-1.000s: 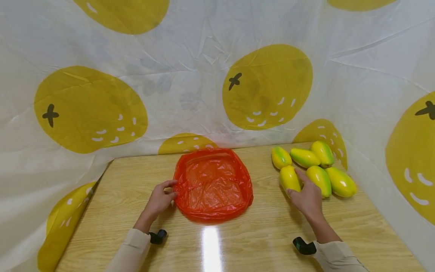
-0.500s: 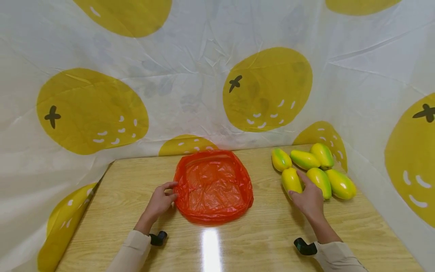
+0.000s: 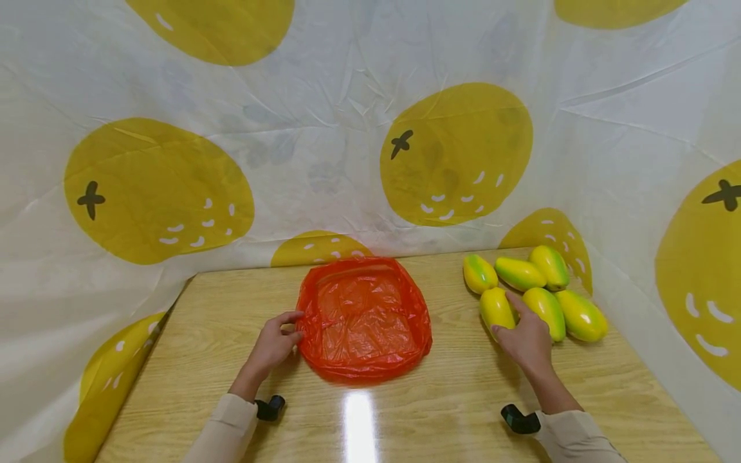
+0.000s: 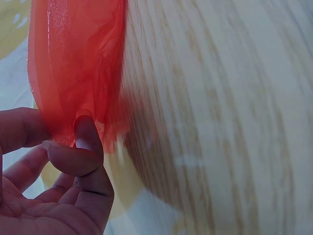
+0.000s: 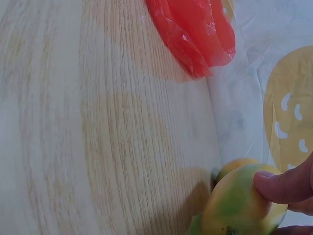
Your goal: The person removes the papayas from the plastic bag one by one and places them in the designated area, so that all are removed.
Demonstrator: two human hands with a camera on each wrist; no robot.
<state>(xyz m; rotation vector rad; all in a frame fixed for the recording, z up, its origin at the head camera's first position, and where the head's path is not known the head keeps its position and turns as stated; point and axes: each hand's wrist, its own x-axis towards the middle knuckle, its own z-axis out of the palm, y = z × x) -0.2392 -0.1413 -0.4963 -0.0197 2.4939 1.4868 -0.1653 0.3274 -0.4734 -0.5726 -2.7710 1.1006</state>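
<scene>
An opened red plastic bag sits on the table with its rim spread wide. At its left side my left hand pinches the edge; the left wrist view shows the film between thumb and fingers. On the right, my right hand grips the front left yellow papaya. In the right wrist view the thumb presses on that papaya, which shows a green patch, and the other fingers are partly hidden behind it. Several more yellow-green papayas lie beside and behind this hand.
The wooden table ends at a white cloth with printed yellow fruits, hung behind and at both sides. Black wrist cameras jut from both sleeves. Bare wood lies between bag and papayas.
The gripped papaya and my right hand have shifted very slightly to the right. My left hand keeps its place at the bag; the whole view has dipped a little lower in frame.
</scene>
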